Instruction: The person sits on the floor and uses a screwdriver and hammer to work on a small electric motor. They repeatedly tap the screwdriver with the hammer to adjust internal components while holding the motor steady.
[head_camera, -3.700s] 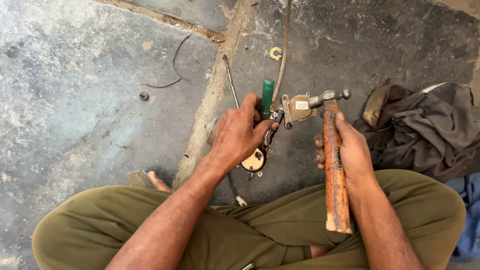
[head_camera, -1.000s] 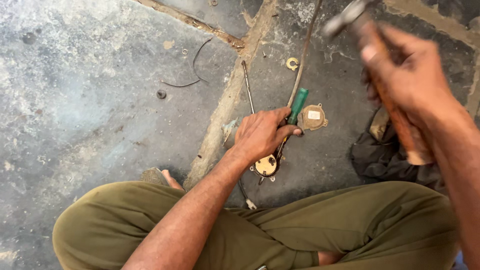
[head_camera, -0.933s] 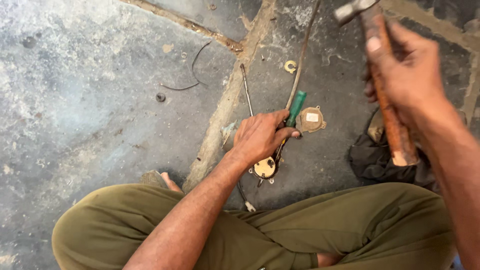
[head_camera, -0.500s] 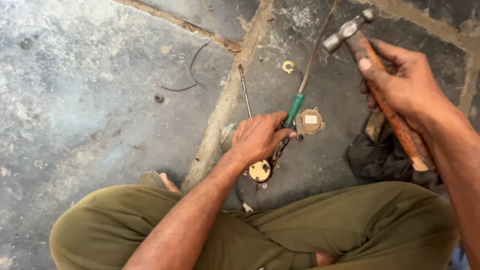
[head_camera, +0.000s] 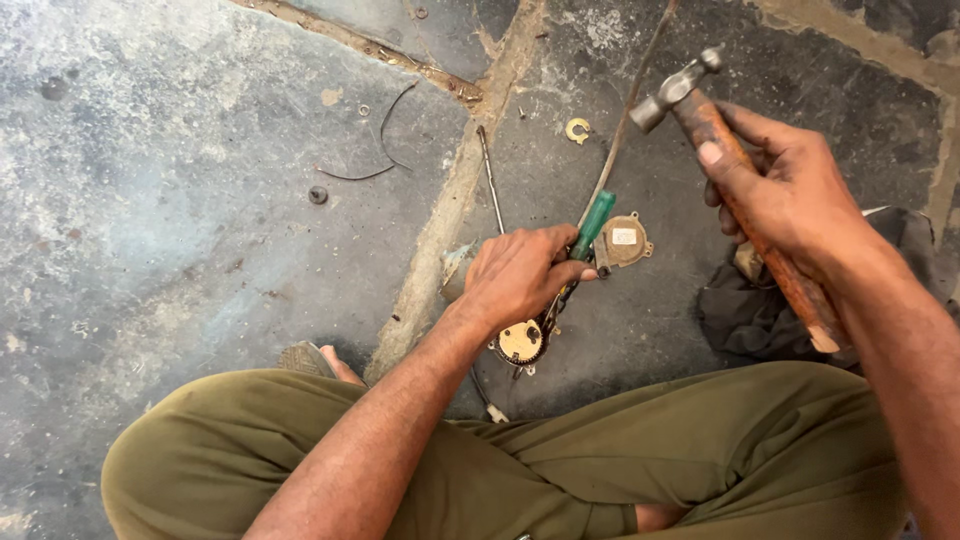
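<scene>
Head view, left hand: the left hand is clenched around a green-handled tool, pressing it down beside a round brass part on the stone floor; the fingers cover the tool's tip, so where it bears cannot be told.
Head view, right hand: the right hand grasps a hammer by its wooden handle, near the head; the steel head is raised above and to the right of the green handle, well apart from it.
Work piece: a second round metal part lies just beside the green handle, touching or nearly so; a thin rod runs along the floor joint.
Around: a small brass ring, a bent wire and a dark cloth lie near; olive trousers fill the lower frame.
Doing it well: as a judgement, the tool wants holding steady and square; the blow should land flat on the handle's end, clear of the knuckles; short, controlled taps suit small parts.
</scene>
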